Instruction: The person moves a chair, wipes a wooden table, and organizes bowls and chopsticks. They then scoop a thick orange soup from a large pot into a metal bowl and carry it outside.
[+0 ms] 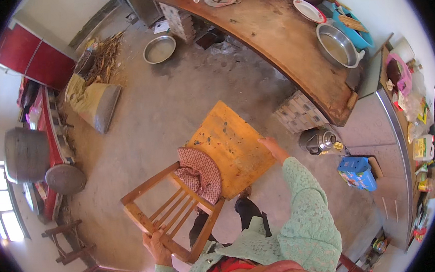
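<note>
A wooden chair (pixel 231 150) with a worn yellow seat and a slatted back is between my hands. My left hand (pixel 157 247) is closed round the top rail of its backrest. At the far right edge of the seat, my right hand (pixel 274 149) grips the board, with its fingertips partly hidden. On the seat, against the slats, lies a crumpled red-and-white patterned cloth (pixel 200 173), perhaps a cushion or hat. The chair legs are hidden beneath the seat.
A long wooden counter (pixel 276 37) curves along the far right, with a metal basin (pixel 338 46) on it. Below stand a thermos flask (pixel 320 140) and a blue box (pixel 357 173). Another basin (pixel 159 50) and a sack (pixel 96 101) lie on the floor; a low stool (pixel 67 240) is left.
</note>
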Demonstrator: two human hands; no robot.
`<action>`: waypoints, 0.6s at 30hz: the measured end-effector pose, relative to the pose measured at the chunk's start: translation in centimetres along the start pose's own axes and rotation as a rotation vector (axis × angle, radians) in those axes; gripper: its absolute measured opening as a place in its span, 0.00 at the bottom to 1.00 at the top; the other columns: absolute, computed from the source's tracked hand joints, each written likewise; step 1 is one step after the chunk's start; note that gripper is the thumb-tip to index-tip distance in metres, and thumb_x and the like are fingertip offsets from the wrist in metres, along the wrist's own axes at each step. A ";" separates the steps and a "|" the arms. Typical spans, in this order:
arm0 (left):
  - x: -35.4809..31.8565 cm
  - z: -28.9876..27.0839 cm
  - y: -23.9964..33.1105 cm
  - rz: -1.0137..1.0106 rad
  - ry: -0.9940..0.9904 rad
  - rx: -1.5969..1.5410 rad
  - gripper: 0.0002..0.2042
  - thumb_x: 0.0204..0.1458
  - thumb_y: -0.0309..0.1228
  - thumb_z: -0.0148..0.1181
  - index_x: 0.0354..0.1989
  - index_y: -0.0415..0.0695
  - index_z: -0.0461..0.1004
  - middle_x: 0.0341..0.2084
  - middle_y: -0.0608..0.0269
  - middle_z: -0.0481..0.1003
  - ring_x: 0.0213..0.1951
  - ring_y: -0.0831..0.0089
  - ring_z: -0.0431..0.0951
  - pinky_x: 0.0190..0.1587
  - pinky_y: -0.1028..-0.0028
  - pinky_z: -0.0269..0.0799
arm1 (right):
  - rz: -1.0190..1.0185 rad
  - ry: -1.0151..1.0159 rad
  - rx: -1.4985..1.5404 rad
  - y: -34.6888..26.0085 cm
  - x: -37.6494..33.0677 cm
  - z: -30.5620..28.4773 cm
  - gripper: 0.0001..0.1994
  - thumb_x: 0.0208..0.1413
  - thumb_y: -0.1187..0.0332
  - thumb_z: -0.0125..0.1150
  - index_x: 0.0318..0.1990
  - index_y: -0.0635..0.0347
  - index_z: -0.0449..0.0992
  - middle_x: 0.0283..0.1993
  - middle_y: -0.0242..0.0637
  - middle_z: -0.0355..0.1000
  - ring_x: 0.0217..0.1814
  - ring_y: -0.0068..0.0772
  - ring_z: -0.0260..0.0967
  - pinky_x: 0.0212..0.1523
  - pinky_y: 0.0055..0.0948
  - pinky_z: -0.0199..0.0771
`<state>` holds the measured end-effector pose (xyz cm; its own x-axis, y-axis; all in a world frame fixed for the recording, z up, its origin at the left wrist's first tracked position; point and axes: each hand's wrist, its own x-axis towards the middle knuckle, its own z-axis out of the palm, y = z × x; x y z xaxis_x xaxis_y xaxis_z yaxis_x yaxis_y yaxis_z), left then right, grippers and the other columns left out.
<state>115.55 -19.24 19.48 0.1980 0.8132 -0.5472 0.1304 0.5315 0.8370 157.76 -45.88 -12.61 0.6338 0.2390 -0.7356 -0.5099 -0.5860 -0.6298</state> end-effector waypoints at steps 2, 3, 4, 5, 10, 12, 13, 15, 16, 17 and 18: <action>-0.5 1.3 -0.2 -0.005 -0.026 0.000 0.20 0.41 0.20 0.52 0.48 0.38 0.63 0.40 0.59 0.70 0.35 0.68 0.74 0.27 0.74 0.71 | -0.010 0.075 -0.184 0.0 -0.4 0.0 0.44 0.46 0.43 0.56 0.64 0.65 0.51 0.68 0.50 0.43 0.71 0.45 0.36 0.66 0.41 0.41; -0.6 2.2 -0.2 0.005 -0.024 -0.020 0.20 0.42 0.20 0.52 0.48 0.38 0.63 0.40 0.59 0.70 0.35 0.68 0.74 0.27 0.74 0.71 | -0.046 0.096 -0.321 -0.6 -0.9 0.0 0.43 0.46 0.44 0.57 0.64 0.65 0.51 0.68 0.50 0.41 0.71 0.43 0.35 0.66 0.40 0.41; -0.7 2.9 0.1 0.030 -0.020 -0.047 0.20 0.43 0.20 0.52 0.47 0.39 0.63 0.40 0.59 0.71 0.35 0.69 0.74 0.27 0.75 0.71 | -0.102 0.117 -0.454 -2.4 -1.7 0.3 0.43 0.47 0.46 0.57 0.64 0.66 0.51 0.69 0.50 0.39 0.72 0.42 0.34 0.66 0.39 0.40; -1.2 3.7 0.3 0.055 0.004 -0.031 0.19 0.42 0.21 0.53 0.46 0.39 0.64 0.38 0.60 0.71 0.33 0.70 0.74 0.27 0.75 0.70 | -0.171 0.089 -0.485 -3.9 -3.1 0.6 0.42 0.48 0.47 0.57 0.63 0.66 0.51 0.69 0.49 0.40 0.71 0.42 0.36 0.66 0.38 0.41; -1.1 8.1 0.3 0.106 -0.025 0.031 0.17 0.41 0.20 0.55 0.42 0.39 0.65 0.30 0.63 0.69 0.27 0.74 0.71 0.26 0.74 0.70 | -0.397 -0.340 -0.192 -10.8 -9.8 3.0 0.39 0.50 0.49 0.56 0.64 0.62 0.51 0.68 0.50 0.44 0.70 0.46 0.41 0.65 0.39 0.45; -1.2 9.5 -0.1 0.145 -0.012 -0.005 0.17 0.40 0.20 0.56 0.42 0.39 0.64 0.28 0.64 0.68 0.25 0.75 0.70 0.25 0.74 0.70 | -0.403 -0.600 -0.003 -15.5 -15.9 4.9 0.37 0.52 0.53 0.58 0.64 0.61 0.50 0.66 0.47 0.48 0.68 0.43 0.46 0.63 0.37 0.51; -1.4 9.5 -0.5 0.142 -0.016 -0.016 0.17 0.40 0.20 0.55 0.42 0.39 0.64 0.28 0.64 0.68 0.24 0.74 0.70 0.24 0.74 0.70 | -0.441 -0.674 0.014 -17.3 -18.6 5.2 0.37 0.52 0.54 0.58 0.65 0.61 0.50 0.66 0.47 0.49 0.67 0.42 0.47 0.63 0.36 0.51; -1.6 9.5 -1.2 0.137 -0.014 -0.043 0.17 0.40 0.20 0.55 0.42 0.39 0.64 0.27 0.63 0.67 0.23 0.73 0.69 0.23 0.74 0.70 | -0.510 -0.833 0.039 -20.4 -23.1 6.0 0.37 0.52 0.56 0.58 0.65 0.60 0.49 0.66 0.47 0.49 0.67 0.41 0.47 0.62 0.35 0.53; -1.4 9.7 -1.4 0.206 0.013 -0.058 0.16 0.41 0.20 0.54 0.42 0.39 0.64 0.29 0.60 0.68 0.24 0.72 0.71 0.23 0.72 0.71 | -0.528 -0.878 0.023 -21.0 -24.9 6.9 0.38 0.52 0.56 0.59 0.65 0.60 0.48 0.66 0.47 0.49 0.67 0.41 0.47 0.62 0.35 0.53; -2.0 9.6 -1.4 0.180 -0.017 -0.120 0.16 0.41 0.19 0.54 0.41 0.39 0.64 0.29 0.61 0.68 0.25 0.72 0.70 0.24 0.73 0.71 | -0.545 -0.928 0.005 -21.5 -26.5 7.9 0.38 0.51 0.57 0.59 0.65 0.60 0.47 0.66 0.48 0.48 0.67 0.41 0.47 0.62 0.35 0.53; -3.3 10.5 1.0 0.157 -0.052 -0.191 0.15 0.41 0.18 0.53 0.40 0.39 0.65 0.29 0.62 0.68 0.26 0.73 0.70 0.26 0.74 0.71 | -0.565 -0.973 -0.022 -22.0 -27.8 9.0 0.39 0.51 0.58 0.60 0.66 0.60 0.46 0.66 0.48 0.48 0.67 0.42 0.47 0.62 0.35 0.53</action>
<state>125.24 -23.89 22.13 0.2518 0.8787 -0.4056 -0.0912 0.4388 0.8939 146.15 -32.68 19.49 0.0423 0.9714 -0.2338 -0.2770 -0.2134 -0.9369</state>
